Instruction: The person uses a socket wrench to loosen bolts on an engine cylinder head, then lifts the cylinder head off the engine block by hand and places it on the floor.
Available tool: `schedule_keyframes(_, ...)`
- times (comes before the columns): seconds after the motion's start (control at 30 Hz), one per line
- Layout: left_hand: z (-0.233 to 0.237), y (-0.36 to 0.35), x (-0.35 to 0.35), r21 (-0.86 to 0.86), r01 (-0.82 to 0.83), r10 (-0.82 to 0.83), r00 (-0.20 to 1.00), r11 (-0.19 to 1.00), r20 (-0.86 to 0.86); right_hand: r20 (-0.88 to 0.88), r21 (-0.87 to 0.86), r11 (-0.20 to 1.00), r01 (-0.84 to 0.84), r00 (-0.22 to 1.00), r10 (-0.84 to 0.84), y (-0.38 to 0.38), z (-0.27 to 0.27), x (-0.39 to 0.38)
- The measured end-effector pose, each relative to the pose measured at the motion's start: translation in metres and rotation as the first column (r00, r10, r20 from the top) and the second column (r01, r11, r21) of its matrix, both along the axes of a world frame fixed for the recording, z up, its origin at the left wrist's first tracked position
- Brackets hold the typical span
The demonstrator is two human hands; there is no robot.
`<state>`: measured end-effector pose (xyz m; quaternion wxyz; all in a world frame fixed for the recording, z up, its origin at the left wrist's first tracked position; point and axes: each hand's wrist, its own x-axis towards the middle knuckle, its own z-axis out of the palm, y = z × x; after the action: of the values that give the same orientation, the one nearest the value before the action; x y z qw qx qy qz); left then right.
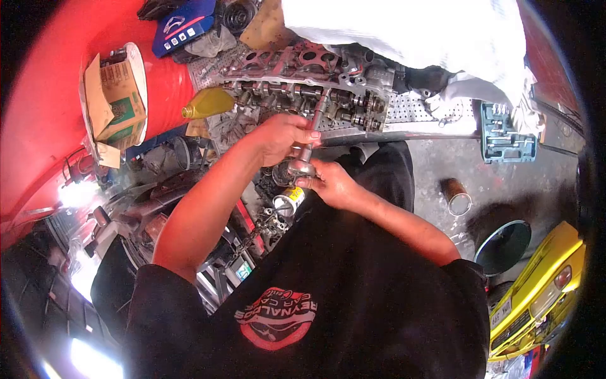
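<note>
My left hand (284, 136) is closed around the extension bar (317, 120) of a socket ratchet. At the bar's near end, my right hand (334, 183) grips the ratchet (302, 167) by its round head; its handle is mostly hidden. The bar slants up and away from me, its far tip reaching the cylinder head (278, 95). Whether the tip sits on a bolt is too small to tell. Camshafts and round lobes show along the cylinder head, which lies on a perforated metal bench (432, 114).
A yellow-green oil bottle (211, 103) lies left of the cylinder head. White cloth (404, 28) covers the back. A teal socket set case (508, 136) is at right. Below are a can (457, 196), a dark bucket (503, 246) and a yellow vehicle (543, 297). A cardboard box (117, 95) stands left.
</note>
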<state>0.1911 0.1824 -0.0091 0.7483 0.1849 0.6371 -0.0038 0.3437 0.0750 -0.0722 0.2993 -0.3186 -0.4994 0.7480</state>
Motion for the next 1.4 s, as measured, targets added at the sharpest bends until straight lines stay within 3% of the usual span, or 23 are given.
schedule_keyframes(0.03, -0.003, 0.0, -0.005, -0.032, -0.052, 0.055, 0.994, 0.998, 0.099, 0.017, 0.0, 1.0, -0.021, 1.0, 0.021, 0.001, 0.002, 0.003)
schedule_keyframes(0.13, 0.0, 0.003, -0.007, -0.096, -0.05, 0.064, 0.987, 0.994, 0.146, 0.048, 0.009, 0.999, -0.036, 0.998, 0.035, 0.0, 0.002, 0.005)
schedule_keyframes(0.23, 0.004, 0.004, 0.009, 0.024, 0.107, -0.102, 0.984, 0.994, -0.145, 0.116, 0.051, 0.998, -0.033, 0.993, 0.027, 0.002, 0.0, 0.003)
schedule_keyframes(0.27, 0.003, 0.004, 0.012, 0.066, 0.257, -0.231, 0.936, 0.964, -0.265, 0.143, 0.065, 0.997, -0.043, 0.989, 0.033, 0.0, 0.002, 0.002)
schedule_keyframes(0.37, 0.012, 0.003, 0.023, 0.091, 0.285, -0.25, 0.926, 0.954, -0.283, 0.158, 0.023, 0.998, -0.055, 0.986, 0.051, 0.004, 0.008, 0.003)
schedule_keyframes(0.47, 0.0, 0.001, 0.004, -0.005, -0.047, 0.047, 0.999, 0.999, 0.017, 0.135, 0.079, 0.997, 0.017, 0.99, -0.027, -0.004, -0.003, -0.001)
schedule_keyframes(0.57, -0.003, 0.003, -0.008, -0.002, -0.006, 0.006, 0.983, 1.0, 0.183, 0.092, 0.051, 0.997, 0.055, 0.994, -0.06, -0.006, -0.002, -0.001)
schedule_keyframes(0.67, -0.005, 0.003, 0.0, 0.08, 0.133, -0.129, 0.99, 0.988, -0.055, 0.105, 0.036, 0.995, 0.098, 0.989, -0.101, -0.01, -0.003, -0.007)
schedule_keyframes(0.73, 0.002, 0.001, 0.009, 0.13, 0.138, -0.118, 0.982, 0.982, -0.15, 0.154, -0.051, 0.994, 0.094, 0.984, -0.085, -0.015, -0.006, -0.014)
schedule_keyframes(0.8, 0.005, 0.0, 0.009, 0.18, 0.14, -0.102, 0.974, 0.974, -0.204, 0.048, -0.034, 0.984, 0.173, 0.984, -0.171, -0.018, -0.011, -0.023)
schedule_keyframes(0.93, -0.012, -0.005, -0.016, 0.085, -0.024, 0.019, 0.998, 0.996, 0.058, -0.029, -0.053, 0.973, 0.224, 0.974, -0.225, -0.024, -0.014, -0.028)
schedule_keyframes(1.03, -0.018, -0.011, -0.024, 0.257, -0.039, 0.003, 0.99, 0.966, 0.14, -0.018, -0.106, 0.971, 0.213, 0.976, -0.216, -0.025, -0.008, -0.024)
schedule_keyframes(1.07, -0.037, -0.011, -0.036, 0.363, 0.045, -0.073, 0.995, 0.931, 0.062, -0.003, -0.125, 0.969, 0.212, 0.977, -0.215, -0.025, -0.002, -0.021)
schedule_keyframes(1.1, -0.049, -0.019, -0.043, 0.496, 0.37, -0.33, 0.928, 0.785, -0.171, 0.011, -0.144, 0.966, 0.213, 0.977, -0.213, -0.025, 0.001, -0.02)
schedule_keyframes(1.13, -0.059, -0.025, -0.049, 0.533, 0.654, -0.499, 0.755, 0.536, -0.425, 0.006, -0.204, 0.955, 0.218, 0.975, -0.221, -0.024, 0.0, -0.021)
schedule_keyframes(1.17, -0.071, -0.033, -0.054, 0.466, 0.856, -0.554, 0.505, 0.224, -0.662, 0.071, -0.167, 0.962, 0.216, 0.976, -0.207, -0.025, 0.003, -0.02)
schedule_keyframes(1.2, -0.079, -0.054, -0.056, 0.759, 0.644, -0.471, 0.702, 0.1, -0.534, 0.133, -0.127, 0.969, 0.211, 0.972, -0.194, -0.022, 0.014, -0.017)
schedule_keyframes(1.23, -0.088, -0.065, -0.05, 0.926, 0.346, -0.495, 0.837, 0.149, -0.233, 0.193, -0.084, 0.975, 0.208, 0.963, -0.188, -0.018, 0.023, -0.015)
schedule_keyframes(1.3, -0.102, -0.077, -0.03, 0.553, 0.828, -0.53, 0.511, 0.092, -0.677, 0.333, 0.071, 0.937, 0.343, 0.877, -0.346, -0.022, 0.028, -0.019)
schedule_keyframes(1.37, -0.149, -0.105, -0.022, 0.506, 0.823, -0.222, 0.459, -0.26, -0.86, 0.476, 0.199, 0.905, 0.376, 0.77, -0.425, -0.026, 0.028, -0.021)
schedule_keyframes(1.4, -0.155, -0.109, -0.011, 0.509, 0.823, -0.161, 0.483, -0.252, -0.861, 0.448, 0.273, 0.863, 0.424, 0.738, -0.504, -0.031, 0.019, -0.026)
